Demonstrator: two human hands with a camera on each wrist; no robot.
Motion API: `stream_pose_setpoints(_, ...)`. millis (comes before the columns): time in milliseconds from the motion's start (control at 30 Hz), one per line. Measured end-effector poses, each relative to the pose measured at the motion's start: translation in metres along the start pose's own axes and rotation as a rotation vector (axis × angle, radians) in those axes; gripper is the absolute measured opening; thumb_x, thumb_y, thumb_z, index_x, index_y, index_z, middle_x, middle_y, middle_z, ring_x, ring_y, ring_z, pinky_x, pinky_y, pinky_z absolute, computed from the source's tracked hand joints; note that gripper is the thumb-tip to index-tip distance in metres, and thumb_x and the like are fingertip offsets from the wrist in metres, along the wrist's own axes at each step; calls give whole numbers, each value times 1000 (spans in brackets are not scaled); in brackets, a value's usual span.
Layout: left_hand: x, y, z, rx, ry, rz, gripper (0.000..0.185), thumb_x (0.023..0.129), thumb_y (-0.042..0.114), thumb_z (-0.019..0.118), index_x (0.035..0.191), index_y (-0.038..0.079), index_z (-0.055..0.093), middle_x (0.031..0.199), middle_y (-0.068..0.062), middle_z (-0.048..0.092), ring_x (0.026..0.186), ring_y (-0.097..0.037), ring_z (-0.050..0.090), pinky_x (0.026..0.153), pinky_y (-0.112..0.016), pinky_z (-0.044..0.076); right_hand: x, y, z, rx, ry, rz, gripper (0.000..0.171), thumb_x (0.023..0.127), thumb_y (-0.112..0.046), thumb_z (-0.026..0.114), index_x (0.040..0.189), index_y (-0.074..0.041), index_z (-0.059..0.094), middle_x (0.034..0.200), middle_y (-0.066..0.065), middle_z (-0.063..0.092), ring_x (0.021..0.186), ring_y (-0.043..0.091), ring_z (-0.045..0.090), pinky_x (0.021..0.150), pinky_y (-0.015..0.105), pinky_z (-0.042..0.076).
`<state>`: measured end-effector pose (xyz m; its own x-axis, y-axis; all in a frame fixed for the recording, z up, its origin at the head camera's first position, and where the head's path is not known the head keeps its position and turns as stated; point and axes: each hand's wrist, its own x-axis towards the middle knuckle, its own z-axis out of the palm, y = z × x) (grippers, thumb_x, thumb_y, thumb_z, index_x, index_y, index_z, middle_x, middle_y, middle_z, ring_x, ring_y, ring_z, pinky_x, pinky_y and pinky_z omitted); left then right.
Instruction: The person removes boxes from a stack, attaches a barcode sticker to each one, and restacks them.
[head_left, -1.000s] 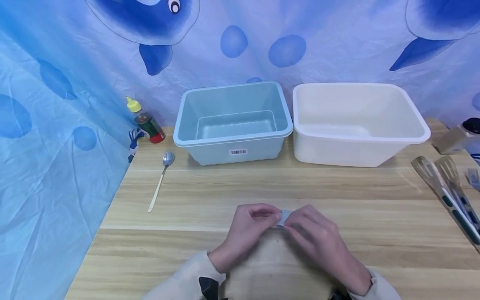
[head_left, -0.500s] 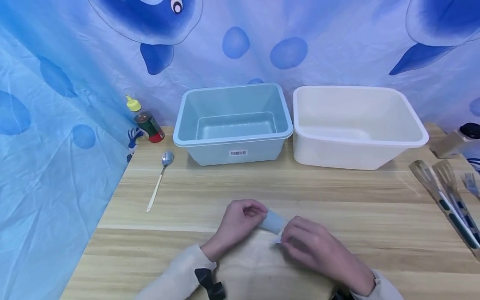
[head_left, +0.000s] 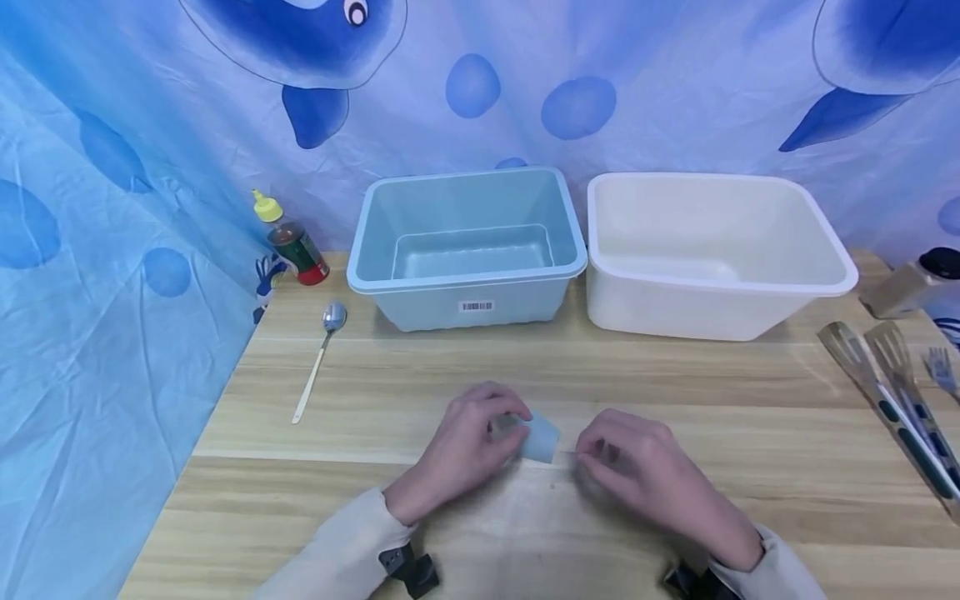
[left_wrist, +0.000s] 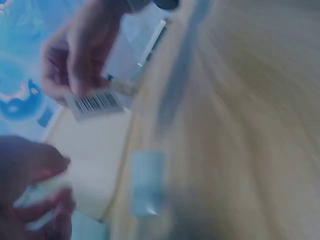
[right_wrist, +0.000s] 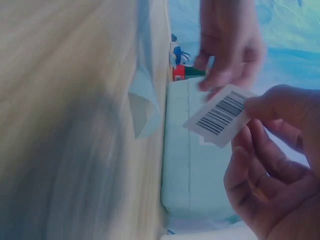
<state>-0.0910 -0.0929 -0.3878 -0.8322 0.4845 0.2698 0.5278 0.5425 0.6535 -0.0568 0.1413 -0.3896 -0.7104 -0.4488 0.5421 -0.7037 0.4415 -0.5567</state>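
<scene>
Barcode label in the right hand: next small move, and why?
Probably carry the barcode label toward the front of the white bin: the right hand pinches it clear of the curled blue piece, and the blue bin bears a similar label while the white bin's visible front shows none.

No readable text; barcodes [right_wrist: 220, 114] on white label [right_wrist: 223, 142], blue bin [head_left: 420, 310].

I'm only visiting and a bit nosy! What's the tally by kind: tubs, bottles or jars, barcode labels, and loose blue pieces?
Tubs: 2 (light blue tub, white tub)
Bottles or jars: 2 (yellow-capped bottle, black-lidded jar)
Barcode labels: 2 (held label in the right hand, tub label)
Loose blue pieces: 1 (blue piece)
Total: 7
</scene>
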Motion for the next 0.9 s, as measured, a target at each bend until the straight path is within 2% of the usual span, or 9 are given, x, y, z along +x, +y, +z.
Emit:
stream_pose_setpoints(100,4,11,-1,-74,2,134,11,82,9,75,92,12,73,94,1,71,90,-13,63,73,-24,54,2,1,-3,-2,24,23,35,69,7,76,85,-22,64,80,-11,65,70,-1,56,62,8,46)
stream_pose_setpoints(167,5,16,0,-51,-7,224,9,83,11,75,92,12,73,91,3,72,90,-11,63,78,-21,53,2,1,-4,1,34,16,36,69,9,75,86,-21,64,80,-10,65,70,-1,55,61,9,45)
stream_pose_setpoints(233,6,20,2,-13,-12,280,7,84,13,74,91,13,73,89,5,72,90,-10,62,81,-19,51,3,1,-3,0,39,8,36,68,9,75,86,-20,64,80,-10,64,70,0,55,61,9,45)
stream_pose_setpoints(300,6,21,5,18,-21,302,5,85,14,74,90,14,74,88,5,72,88,-9,61,80,-17,51,3,0,-3,-2,39,5,35,68,9,75,85,-19,65,80,-11,65,70,0,55,61,8,45)
stream_pose_setpoints(633,8,21,11,49,-51,288,2,85,14,74,85,14,72,82,7,71,80,-5,59,74,-11,48,4,-4,-2,-2,21,16,30,68,8,76,84,-16,66,80,-10,65,69,-1,56,62,7,46)
stream_pose_setpoints(767,9,23,12,22,-63,249,5,83,12,75,83,14,71,80,6,71,80,-4,59,74,-12,49,4,-4,-4,-10,15,15,29,68,6,76,84,-16,67,81,-9,66,70,-1,57,62,7,47)
stream_pose_setpoints(900,11,23,14,-29,-47,214,6,82,9,74,82,13,69,79,5,70,79,-4,59,73,-15,51,4,-2,-8,-12,23,-15,30,70,7,75,89,-15,69,84,-5,69,71,1,60,62,9,48)
